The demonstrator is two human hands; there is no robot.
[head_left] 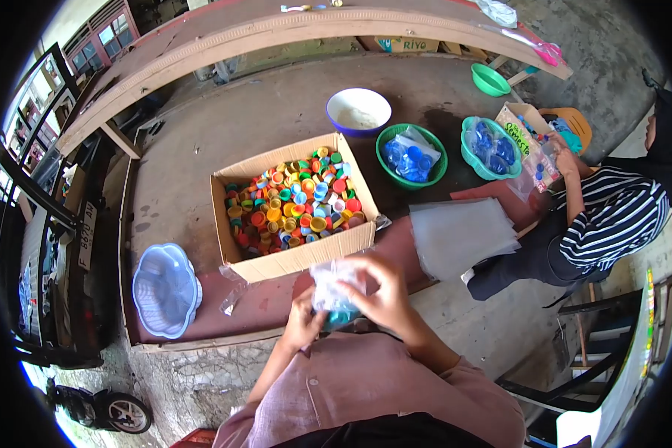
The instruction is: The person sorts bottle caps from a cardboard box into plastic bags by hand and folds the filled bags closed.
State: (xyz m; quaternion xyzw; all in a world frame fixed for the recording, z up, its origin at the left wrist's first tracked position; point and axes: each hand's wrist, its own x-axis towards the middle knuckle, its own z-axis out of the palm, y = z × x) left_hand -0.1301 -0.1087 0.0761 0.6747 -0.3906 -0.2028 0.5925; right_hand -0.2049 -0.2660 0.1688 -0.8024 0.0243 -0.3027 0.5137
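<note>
Close to my chest, a clear plastic bag [334,287] with something teal at its lower end is held between both hands. My left hand [304,321] is closed around the lower left side of the bag. From the right, my right hand [381,291] pinches the upper part, which is slightly blurred. Just beyond my hands stands an open cardboard box [299,257] filled with colourful plastic caps [295,201]. A stack of clear plastic sheets or bags [463,237] lies to the right of the box.
A blue-grey basin [166,291] sits at the left edge. Behind the box are a white bowl [358,112], a green basket [412,157] and a turquoise basket [491,148] with blue items. A person in striped sleeves [612,216] works at right beside a small box [526,142].
</note>
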